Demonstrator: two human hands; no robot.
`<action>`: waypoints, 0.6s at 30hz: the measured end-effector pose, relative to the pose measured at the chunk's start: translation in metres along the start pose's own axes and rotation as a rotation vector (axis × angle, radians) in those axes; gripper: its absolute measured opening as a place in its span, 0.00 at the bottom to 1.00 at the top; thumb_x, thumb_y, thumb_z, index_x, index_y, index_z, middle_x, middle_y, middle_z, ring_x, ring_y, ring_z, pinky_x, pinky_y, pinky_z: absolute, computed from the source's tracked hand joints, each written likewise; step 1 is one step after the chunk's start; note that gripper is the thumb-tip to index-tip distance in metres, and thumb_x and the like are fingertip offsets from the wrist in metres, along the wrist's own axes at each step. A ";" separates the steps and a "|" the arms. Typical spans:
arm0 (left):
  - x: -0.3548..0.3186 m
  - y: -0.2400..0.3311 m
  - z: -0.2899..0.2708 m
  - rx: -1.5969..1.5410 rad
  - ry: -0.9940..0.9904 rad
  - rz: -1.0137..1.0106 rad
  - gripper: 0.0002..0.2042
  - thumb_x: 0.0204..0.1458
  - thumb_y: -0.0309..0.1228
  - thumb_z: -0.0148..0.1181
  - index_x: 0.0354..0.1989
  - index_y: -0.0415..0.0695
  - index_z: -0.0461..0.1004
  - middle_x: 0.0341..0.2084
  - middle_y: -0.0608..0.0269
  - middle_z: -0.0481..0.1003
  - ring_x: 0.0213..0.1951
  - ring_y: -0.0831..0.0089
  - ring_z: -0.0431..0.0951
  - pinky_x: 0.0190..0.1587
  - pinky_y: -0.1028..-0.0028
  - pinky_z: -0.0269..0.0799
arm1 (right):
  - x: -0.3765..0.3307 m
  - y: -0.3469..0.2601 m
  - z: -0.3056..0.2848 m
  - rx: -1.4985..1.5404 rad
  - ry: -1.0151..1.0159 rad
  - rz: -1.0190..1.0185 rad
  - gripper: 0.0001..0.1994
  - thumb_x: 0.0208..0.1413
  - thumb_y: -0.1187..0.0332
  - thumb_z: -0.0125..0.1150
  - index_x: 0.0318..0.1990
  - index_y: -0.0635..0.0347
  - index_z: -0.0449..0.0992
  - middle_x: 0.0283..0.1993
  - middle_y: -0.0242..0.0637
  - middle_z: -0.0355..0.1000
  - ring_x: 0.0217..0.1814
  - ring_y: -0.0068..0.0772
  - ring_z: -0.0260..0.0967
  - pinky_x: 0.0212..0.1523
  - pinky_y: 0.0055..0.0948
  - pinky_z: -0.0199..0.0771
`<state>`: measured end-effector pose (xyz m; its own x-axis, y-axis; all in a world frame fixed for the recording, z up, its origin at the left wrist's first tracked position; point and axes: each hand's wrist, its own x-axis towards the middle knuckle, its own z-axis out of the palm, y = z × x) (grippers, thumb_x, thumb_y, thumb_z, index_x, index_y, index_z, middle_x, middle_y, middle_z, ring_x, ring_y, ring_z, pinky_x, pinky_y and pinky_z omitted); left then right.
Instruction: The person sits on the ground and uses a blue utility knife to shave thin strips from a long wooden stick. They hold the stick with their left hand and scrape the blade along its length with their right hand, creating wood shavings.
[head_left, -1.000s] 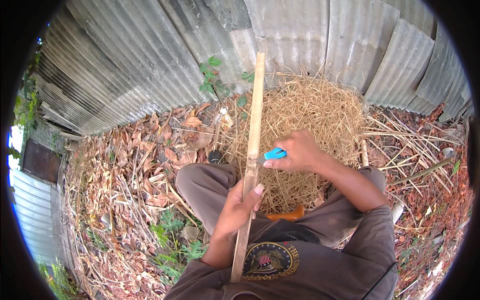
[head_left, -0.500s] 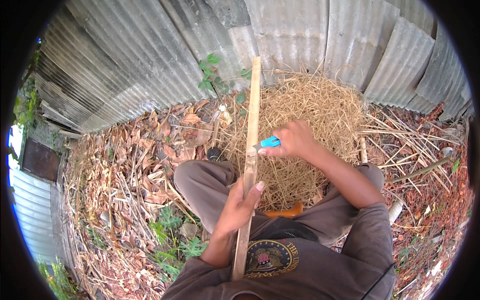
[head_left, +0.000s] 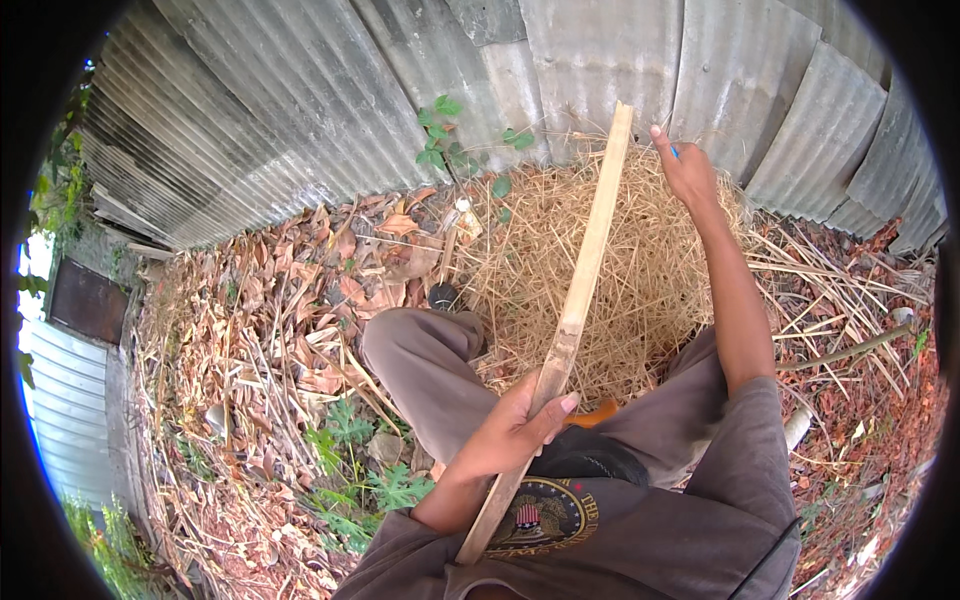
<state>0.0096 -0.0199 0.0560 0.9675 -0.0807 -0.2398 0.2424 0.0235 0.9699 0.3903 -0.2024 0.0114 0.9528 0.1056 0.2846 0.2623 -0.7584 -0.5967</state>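
A long bamboo strip [head_left: 590, 265] runs from my lap up and away toward the fence, pale and shaved along its far half and browner near me. My left hand [head_left: 520, 425] is wrapped round its lower part, thumb across the top; the near end rests against my shirt. Beyond the strip's right side, near its far tip, my right hand [head_left: 690, 178] is closed on a blue utility knife [head_left: 675, 152]. Only a small blue piece of the knife shows, and its blade cannot be made out. A narrow gap separates this hand from the strip.
A heap of thin shavings [head_left: 655, 265] lies before my crossed legs. Corrugated metal sheets [head_left: 600, 70] stand behind it. Dry leaves [head_left: 290, 300] cover the ground at left, cut strips [head_left: 800, 280] at right. An orange curved object [head_left: 597, 414] lies between my legs.
My right hand and the knife have moved from the strip's middle outward past its far end on the right. The strip's far end has swung to the right, still in my left hand.
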 end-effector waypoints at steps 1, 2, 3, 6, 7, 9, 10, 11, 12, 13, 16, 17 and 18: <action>0.003 -0.002 -0.003 -0.014 0.034 -0.002 0.14 0.62 0.33 0.52 0.52 0.39 0.64 0.19 0.75 0.62 0.20 0.88 0.61 0.22 0.84 0.57 | -0.012 -0.014 -0.003 -0.003 -0.051 -0.030 0.46 0.48 0.22 0.35 0.16 0.64 0.73 0.15 0.45 0.68 0.21 0.45 0.70 0.23 0.45 0.65; 0.007 -0.002 -0.007 -0.025 0.067 0.000 0.14 0.62 0.33 0.52 0.51 0.39 0.64 0.19 0.75 0.62 0.20 0.88 0.61 0.22 0.84 0.57 | -0.025 -0.030 -0.007 -0.005 -0.099 -0.061 0.46 0.48 0.22 0.35 0.15 0.64 0.73 0.14 0.44 0.67 0.20 0.45 0.69 0.23 0.45 0.65; 0.008 -0.002 -0.011 -0.036 0.107 0.001 0.13 0.62 0.34 0.53 0.49 0.39 0.65 0.19 0.75 0.62 0.20 0.88 0.61 0.22 0.84 0.56 | -0.042 -0.050 -0.010 0.019 -0.171 -0.159 0.45 0.48 0.22 0.38 0.15 0.63 0.72 0.12 0.43 0.66 0.18 0.44 0.67 0.22 0.45 0.64; 0.013 -0.004 -0.019 -0.067 0.174 0.043 0.07 0.63 0.33 0.50 0.40 0.43 0.65 0.18 0.75 0.63 0.20 0.87 0.61 0.22 0.82 0.58 | -0.100 -0.088 -0.015 0.039 -0.312 -0.493 0.41 0.47 0.24 0.45 0.14 0.59 0.73 0.10 0.41 0.64 0.16 0.43 0.67 0.20 0.45 0.65; 0.014 0.001 -0.020 -0.097 0.173 0.053 0.07 0.63 0.32 0.51 0.40 0.42 0.65 0.18 0.75 0.63 0.21 0.87 0.61 0.22 0.82 0.57 | -0.116 -0.094 -0.017 0.022 -0.371 -0.573 0.40 0.46 0.24 0.45 0.14 0.57 0.73 0.10 0.40 0.64 0.16 0.44 0.68 0.20 0.43 0.65; 0.014 0.003 -0.018 -0.085 0.194 0.055 0.06 0.62 0.31 0.51 0.40 0.42 0.66 0.19 0.75 0.63 0.21 0.87 0.61 0.22 0.83 0.58 | -0.141 -0.104 -0.017 -0.018 -0.442 -0.683 0.39 0.45 0.24 0.46 0.14 0.56 0.74 0.10 0.39 0.65 0.16 0.44 0.69 0.19 0.41 0.66; 0.014 0.003 -0.017 -0.084 0.202 0.057 0.06 0.62 0.31 0.51 0.40 0.42 0.66 0.19 0.75 0.63 0.21 0.87 0.61 0.22 0.83 0.58 | -0.150 -0.108 -0.018 -0.051 -0.453 -0.711 0.39 0.45 0.24 0.46 0.14 0.56 0.74 0.10 0.39 0.65 0.15 0.44 0.69 0.18 0.41 0.66; 0.015 0.001 -0.018 -0.034 0.204 0.055 0.09 0.62 0.31 0.52 0.45 0.41 0.65 0.19 0.75 0.63 0.21 0.87 0.61 0.22 0.83 0.58 | -0.154 -0.109 -0.018 -0.085 -0.464 -0.740 0.39 0.44 0.23 0.46 0.14 0.56 0.75 0.10 0.39 0.65 0.15 0.43 0.69 0.18 0.40 0.66; 0.015 -0.003 -0.019 0.012 0.205 0.049 0.12 0.62 0.32 0.52 0.49 0.39 0.64 0.20 0.75 0.63 0.21 0.87 0.61 0.22 0.83 0.58 | -0.153 -0.105 -0.012 -0.094 -0.423 -0.743 0.39 0.44 0.23 0.46 0.14 0.56 0.75 0.10 0.39 0.65 0.14 0.43 0.69 0.17 0.39 0.66; 0.016 -0.006 -0.018 0.060 0.198 0.044 0.15 0.62 0.32 0.52 0.53 0.38 0.64 0.20 0.75 0.63 0.21 0.87 0.61 0.22 0.84 0.59 | -0.147 -0.098 -0.003 -0.107 -0.379 -0.740 0.39 0.44 0.23 0.46 0.14 0.56 0.75 0.10 0.39 0.65 0.14 0.42 0.68 0.17 0.39 0.66; 0.017 -0.010 -0.014 0.020 0.203 0.031 0.15 0.62 0.32 0.52 0.54 0.38 0.63 0.21 0.75 0.63 0.21 0.87 0.62 0.23 0.83 0.60 | -0.132 -0.086 0.005 -0.110 -0.283 -0.765 0.40 0.42 0.22 0.46 0.13 0.55 0.74 0.09 0.37 0.65 0.12 0.38 0.67 0.15 0.37 0.64; 0.017 -0.010 -0.014 0.037 0.203 0.036 0.15 0.62 0.32 0.52 0.54 0.38 0.63 0.22 0.75 0.63 0.21 0.87 0.62 0.23 0.83 0.60 | -0.132 -0.084 0.008 -0.118 -0.269 -0.776 0.40 0.42 0.22 0.46 0.13 0.55 0.74 0.09 0.36 0.65 0.12 0.38 0.66 0.15 0.37 0.64; 0.018 -0.010 -0.014 0.052 0.205 0.045 0.15 0.62 0.31 0.51 0.53 0.38 0.63 0.22 0.75 0.63 0.21 0.87 0.62 0.23 0.83 0.60 | -0.130 -0.083 0.011 -0.126 -0.254 -0.790 0.40 0.41 0.21 0.46 0.13 0.55 0.74 0.10 0.36 0.65 0.11 0.37 0.66 0.14 0.36 0.63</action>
<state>0.0254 -0.0076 0.0417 0.9730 0.1237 -0.1951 0.2001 -0.0293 0.9793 0.2469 -0.1464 0.0155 0.5054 0.7660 0.3973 0.8623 -0.4651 -0.2001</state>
